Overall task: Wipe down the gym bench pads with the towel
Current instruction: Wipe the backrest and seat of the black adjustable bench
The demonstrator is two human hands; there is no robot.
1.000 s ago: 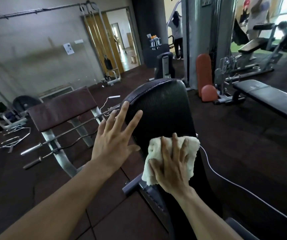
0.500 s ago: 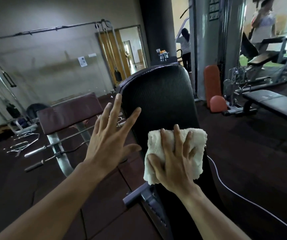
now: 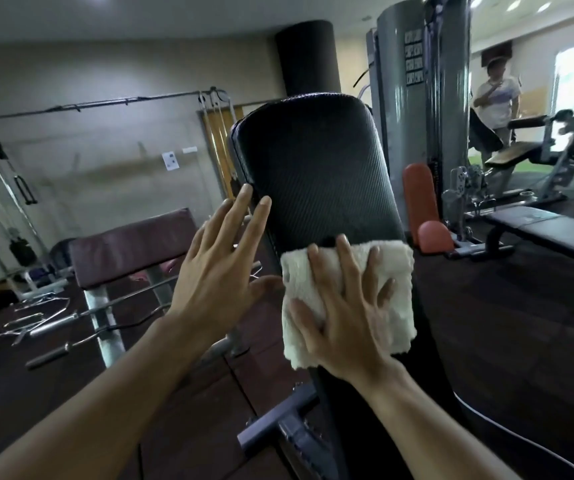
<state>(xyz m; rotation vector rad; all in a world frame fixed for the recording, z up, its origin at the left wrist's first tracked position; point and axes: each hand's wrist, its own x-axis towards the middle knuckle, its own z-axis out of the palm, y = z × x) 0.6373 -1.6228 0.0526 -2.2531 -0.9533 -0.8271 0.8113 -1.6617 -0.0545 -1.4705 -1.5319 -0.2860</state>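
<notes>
On the black bench pad (image 3: 316, 178), the right hand (image 3: 344, 317) presses the white towel (image 3: 393, 292) flat with spread fingers; the left hand (image 3: 216, 278), fingers straight, touches the pad's left edge.

Counted in view: two bare hands, left hand (image 3: 217, 271) and right hand (image 3: 341, 308). One white towel (image 3: 394, 299). One black bench pad (image 3: 316, 174), raised. One maroon bench pad (image 3: 129, 245) at left. One flat bench (image 3: 542, 228) at right. Two orange pads (image 3: 417, 188) beside the grey column. Two bars (image 3: 81, 318) on the maroon bench's rack. One person (image 3: 495, 98) in the background.
</notes>
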